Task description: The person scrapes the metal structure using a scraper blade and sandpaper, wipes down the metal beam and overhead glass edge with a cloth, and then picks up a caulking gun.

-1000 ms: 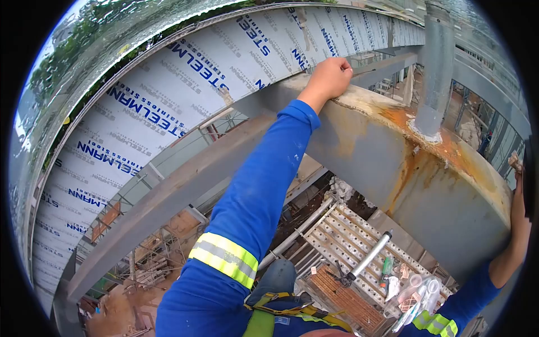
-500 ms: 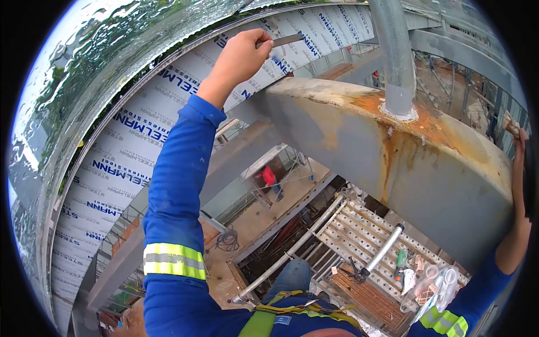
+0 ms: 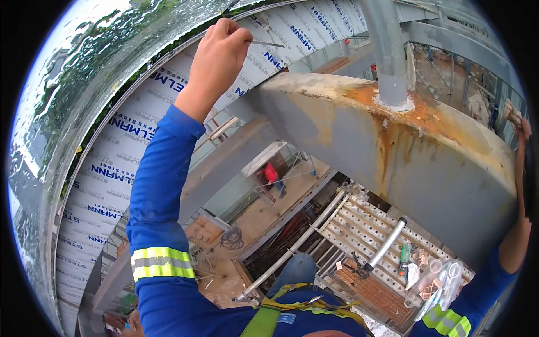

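My left hand (image 3: 218, 63) is raised over the curved STEELMANN-printed panel (image 3: 143, 115), near its upper edge. Its fingers are closed on a thin flat metal strip (image 3: 268, 44) that sticks out to the right. At the far right my right hand (image 3: 522, 130) is closed on a small light-brown piece (image 3: 511, 112), beside the end of the grey steel beam (image 3: 337, 135). What that piece is cannot be made out. Orange rust stains the beam's top around the foot of a grey pipe (image 3: 387, 56).
Far below, a person in red (image 3: 272, 173) stands on a lower floor. Under the beam is a perforated metal platform (image 3: 359, 227) with a silver tube tool (image 3: 387, 244), a green-handled tool (image 3: 404, 255) and a clear plastic bag (image 3: 443, 281). Wet glass (image 3: 84, 73) lies at upper left.
My left hand has left the beam's top and moved left and up to the panel's edge; the strip in it came into view. My right hand stays at the far right.
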Demonstrator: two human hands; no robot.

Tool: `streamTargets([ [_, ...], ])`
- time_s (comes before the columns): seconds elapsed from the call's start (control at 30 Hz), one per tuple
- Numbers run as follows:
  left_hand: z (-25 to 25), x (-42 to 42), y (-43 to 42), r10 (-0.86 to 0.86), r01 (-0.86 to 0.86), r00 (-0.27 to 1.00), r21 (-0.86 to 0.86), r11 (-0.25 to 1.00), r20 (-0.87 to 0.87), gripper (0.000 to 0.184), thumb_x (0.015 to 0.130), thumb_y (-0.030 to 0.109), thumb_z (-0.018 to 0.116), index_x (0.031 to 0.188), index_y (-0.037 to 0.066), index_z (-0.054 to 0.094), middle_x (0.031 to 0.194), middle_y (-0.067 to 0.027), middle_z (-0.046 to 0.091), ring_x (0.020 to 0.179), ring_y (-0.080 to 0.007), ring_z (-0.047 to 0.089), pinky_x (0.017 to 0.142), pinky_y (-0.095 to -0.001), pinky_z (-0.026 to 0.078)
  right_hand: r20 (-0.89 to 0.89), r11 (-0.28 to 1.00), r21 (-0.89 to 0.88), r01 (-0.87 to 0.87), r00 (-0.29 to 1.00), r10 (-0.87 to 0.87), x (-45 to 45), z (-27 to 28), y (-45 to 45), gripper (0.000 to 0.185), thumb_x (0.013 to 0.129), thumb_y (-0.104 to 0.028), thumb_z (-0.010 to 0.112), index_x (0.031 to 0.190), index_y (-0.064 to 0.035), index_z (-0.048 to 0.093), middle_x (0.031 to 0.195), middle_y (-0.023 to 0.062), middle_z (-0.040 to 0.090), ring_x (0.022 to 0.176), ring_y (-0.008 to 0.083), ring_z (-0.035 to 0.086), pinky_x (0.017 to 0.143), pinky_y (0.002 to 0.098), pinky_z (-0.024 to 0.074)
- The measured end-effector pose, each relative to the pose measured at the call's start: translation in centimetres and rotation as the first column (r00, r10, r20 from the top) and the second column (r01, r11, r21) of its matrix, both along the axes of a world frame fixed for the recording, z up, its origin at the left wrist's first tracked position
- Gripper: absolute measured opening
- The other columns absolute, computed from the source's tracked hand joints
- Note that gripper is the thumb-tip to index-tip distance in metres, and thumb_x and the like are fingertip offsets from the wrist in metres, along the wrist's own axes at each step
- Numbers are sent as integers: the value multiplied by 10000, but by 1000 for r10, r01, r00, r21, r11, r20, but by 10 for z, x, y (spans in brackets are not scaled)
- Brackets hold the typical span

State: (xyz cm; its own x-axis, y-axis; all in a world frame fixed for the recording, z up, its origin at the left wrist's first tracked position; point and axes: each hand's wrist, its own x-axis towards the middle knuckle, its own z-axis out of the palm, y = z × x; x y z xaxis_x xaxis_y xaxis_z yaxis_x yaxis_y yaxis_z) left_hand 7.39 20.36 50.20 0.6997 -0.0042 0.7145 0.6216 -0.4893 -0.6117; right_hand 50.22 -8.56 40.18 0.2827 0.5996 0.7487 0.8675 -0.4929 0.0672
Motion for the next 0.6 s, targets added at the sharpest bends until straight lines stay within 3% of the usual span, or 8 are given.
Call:
streamTargets([
  [0.07,-1,-1,-15,8,3,995,102,995,-100,129,921,127,675,1031,61,677,940,-97,634,899,-281,643,813,-370,520,21,1000,-1,-20,1000,20,5,-1,0,293,979,-167,478,1004,51,672,944,317,674,888,492,638,782,545,502],
  [0.17,-6,-2,-37,4,0,1000,-255,967,19,132,933,143,679,1050,82,685,929,-61,634,896,-252,642,795,-364,534,17,1000,16,-8,1000,8,2,-1,0,300,982,-174,473,999,50,671,962,317,674,906,493,636,795,549,499],
  [0.2,-9,-4,-40,-63,280,946,-701,656,319,130,954,159,674,1054,75,676,950,-46,641,892,-212,649,791,-342,542,14,1000,21,-16,1000,16,-1,0,-1,300,982,-174,473,999,50,671,962,317,674,906,493,636,795,549,499],
  [0.23,-12,-7,-45,54,572,811,-809,132,582,134,975,175,669,1057,68,666,972,-31,649,888,-172,657,787,-320,550,-14,1000,12,10,1000,-10,-4,2,-2,304,983,-175,472,1008,51,673,972,315,675,917,491,635,805,548,496],
  [0.37,-72,0,-83,117,596,230,-45,-802,966,82,1027,85,538,1096,43,535,997,-48,520,891,-158,561,792,-299,526,-53,1000,-18,25,998,-26,-1,3,0,323,986,-177,470,1071,55,678,1016,311,677,959,486,631,838,542,492],
  [0.4,-89,5,-92,121,600,229,-43,-798,966,82,1027,85,538,1096,43,535,997,-48,520,891,-158,561,792,-299,526,-52,1000,-20,19,998,-20,7,0,0,323,986,-177,470,1071,55,678,1016,311,677,959,486,631,838,542,492],
  [0.47,-121,14,-103,267,218,-98,283,-934,959,50,1014,55,533,1062,50,519,951,-45,470,871,-160,525,780,-308,516,53,991,17,-132,990,131,21,-3,2,344,991,-183,470,1131,55,675,1046,313,675,982,485,629,854,534,495],
  [0.6,-154,16,-110,439,-16,-272,452,-892,856,67,987,30,550,1039,67,528,964,-39,488,897,-162,531,785,-316,508,1,998,-60,-36,999,36,-1,7,0,356,997,-189,470,1163,54,670,1072,315,671,1003,485,627,875,527,493],
])
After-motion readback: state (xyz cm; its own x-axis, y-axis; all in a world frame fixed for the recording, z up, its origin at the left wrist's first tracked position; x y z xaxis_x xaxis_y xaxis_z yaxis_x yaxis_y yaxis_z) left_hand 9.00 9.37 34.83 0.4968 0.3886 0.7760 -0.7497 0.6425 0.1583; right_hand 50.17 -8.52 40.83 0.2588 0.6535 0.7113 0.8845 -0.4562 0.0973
